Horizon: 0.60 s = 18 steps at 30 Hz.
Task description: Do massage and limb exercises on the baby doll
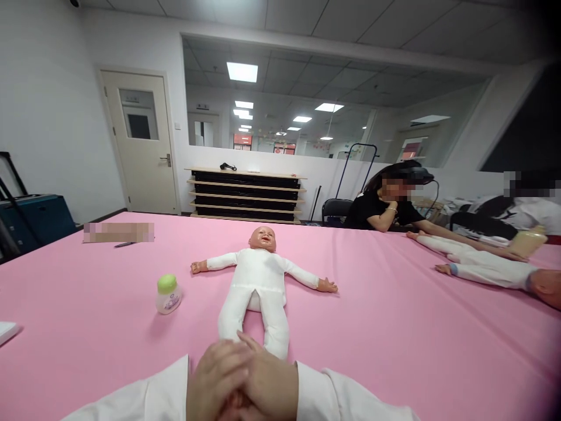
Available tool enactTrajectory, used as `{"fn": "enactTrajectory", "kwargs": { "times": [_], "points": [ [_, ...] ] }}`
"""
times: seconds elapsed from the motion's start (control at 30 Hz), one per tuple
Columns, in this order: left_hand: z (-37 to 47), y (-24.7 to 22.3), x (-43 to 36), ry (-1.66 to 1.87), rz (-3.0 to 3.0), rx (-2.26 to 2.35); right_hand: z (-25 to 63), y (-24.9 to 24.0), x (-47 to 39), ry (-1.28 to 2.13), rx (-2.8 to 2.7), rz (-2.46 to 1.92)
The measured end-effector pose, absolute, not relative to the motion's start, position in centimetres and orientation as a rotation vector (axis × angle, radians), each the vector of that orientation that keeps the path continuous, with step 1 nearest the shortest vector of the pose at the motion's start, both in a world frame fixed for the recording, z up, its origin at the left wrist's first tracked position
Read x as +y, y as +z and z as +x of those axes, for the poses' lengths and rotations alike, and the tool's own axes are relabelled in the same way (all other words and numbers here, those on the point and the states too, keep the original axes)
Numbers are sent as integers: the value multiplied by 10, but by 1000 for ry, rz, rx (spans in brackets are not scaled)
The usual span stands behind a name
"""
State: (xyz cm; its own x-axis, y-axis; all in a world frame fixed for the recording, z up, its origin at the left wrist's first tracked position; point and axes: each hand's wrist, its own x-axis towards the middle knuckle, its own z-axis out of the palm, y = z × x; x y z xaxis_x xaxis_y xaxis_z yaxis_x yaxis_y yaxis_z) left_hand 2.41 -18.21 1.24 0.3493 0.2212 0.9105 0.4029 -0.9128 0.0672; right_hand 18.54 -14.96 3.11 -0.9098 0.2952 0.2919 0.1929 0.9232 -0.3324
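Observation:
A baby doll [259,272] in a white cloth suit lies on its back on the pink-covered table [372,327], arms spread and head away from me. My left hand [221,374] and my right hand [272,380] are brought together at the leg ends nearest me, the left fingers curled over the right hand. Both are closed. The doll's feet are hidden, and a dark reddish patch shows in the shadow beneath my fingers; what it is I cannot tell. Left of the doll stands a small clear jar [169,295] with a green lid.
On the far left lie a pen [125,244] and a blurred flat item [118,232]. A white object [7,331] sits at the left edge. At right, a person [385,202] wearing a headset reaches toward a second doll [486,266], near a yellowish bottle [528,241].

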Motion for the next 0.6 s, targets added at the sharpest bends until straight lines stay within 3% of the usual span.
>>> {"fn": "enactTrajectory", "kwargs": {
  "times": [0.13, 0.3, 0.5, 0.6],
  "points": [
    [31, 13, -185, -1463, -2520, -536, 188, 38, -156, 624, -2487, -466],
    [38, 7, -183, -1603, -2394, -620, 187, 55, -165, 901, -2149, -514],
    [41, 12, -186, -1791, -2249, -1086, 184, 61, -160, 840, -2296, -346],
    [35, 7, -184, -1731, -2380, -794, 184, 57, -158, 725, -2376, -390]
  ]
}}
